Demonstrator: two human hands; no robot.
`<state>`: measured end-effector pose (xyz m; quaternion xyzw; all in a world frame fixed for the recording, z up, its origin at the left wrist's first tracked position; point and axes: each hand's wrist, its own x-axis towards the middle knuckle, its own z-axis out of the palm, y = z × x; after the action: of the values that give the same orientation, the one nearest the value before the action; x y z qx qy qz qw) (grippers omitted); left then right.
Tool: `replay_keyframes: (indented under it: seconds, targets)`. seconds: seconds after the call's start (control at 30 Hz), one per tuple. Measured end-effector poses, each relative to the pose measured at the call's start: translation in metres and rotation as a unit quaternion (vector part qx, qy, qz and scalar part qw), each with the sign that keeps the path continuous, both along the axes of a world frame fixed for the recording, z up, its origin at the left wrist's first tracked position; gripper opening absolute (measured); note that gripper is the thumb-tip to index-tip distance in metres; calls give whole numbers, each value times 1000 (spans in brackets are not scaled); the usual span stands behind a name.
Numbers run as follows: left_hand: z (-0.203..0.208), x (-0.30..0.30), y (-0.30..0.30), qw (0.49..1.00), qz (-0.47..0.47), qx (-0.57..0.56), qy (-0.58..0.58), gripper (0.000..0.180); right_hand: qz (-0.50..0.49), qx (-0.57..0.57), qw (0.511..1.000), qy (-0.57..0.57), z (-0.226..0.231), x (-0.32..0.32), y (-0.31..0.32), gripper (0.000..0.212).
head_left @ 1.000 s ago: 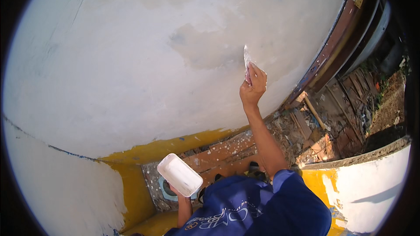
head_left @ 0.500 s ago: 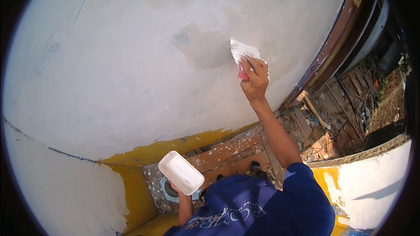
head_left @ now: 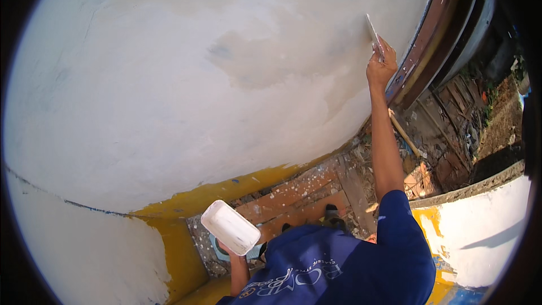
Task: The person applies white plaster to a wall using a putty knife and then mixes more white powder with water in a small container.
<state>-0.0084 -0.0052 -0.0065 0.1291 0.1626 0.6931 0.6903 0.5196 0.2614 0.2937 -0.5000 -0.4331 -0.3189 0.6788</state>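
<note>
My right hand (head_left: 381,66) is raised high against the white plastered wall (head_left: 186,79) and grips a flat putty knife (head_left: 372,33), whose blade lies edge-on against the wall near the brown door frame (head_left: 424,45). A darker, damp patch of plaster (head_left: 265,62) spreads to the left of the blade. My left hand (head_left: 230,249) is down low by my chest, holding a white rectangular tray (head_left: 230,227) from underneath. My blue shirt fills the bottom of the view.
A yellow painted band (head_left: 186,203) runs along the wall's base. Below are paint-spattered red bricks (head_left: 293,192), rubble and a wooden stick (head_left: 403,135). A low white and yellow wall (head_left: 480,231) stands at the right.
My right hand has swept the putty knife up and to the right along the wall, from the damp patch toward the door frame. The left hand stays low with the tray.
</note>
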Motion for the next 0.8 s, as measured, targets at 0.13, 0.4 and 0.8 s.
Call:
replay_keyframes:
  seconds: [0.13, 0.4, 0.8]
  targets:
    - [-2, 2, -5, 1000, -5, -11, -1, 61, 41, -72, 995, -62, -34, -51, -10, 52]
    - [-1, 31, 13, 999, -37, -22, -13, 62, 232, -177, 953, -85, -121, -128, -55, 48]
    - [-1, 66, 13, 998, -43, -43, -20, 62, 102, -105, 984, -103, -29, -67, -24, 50]
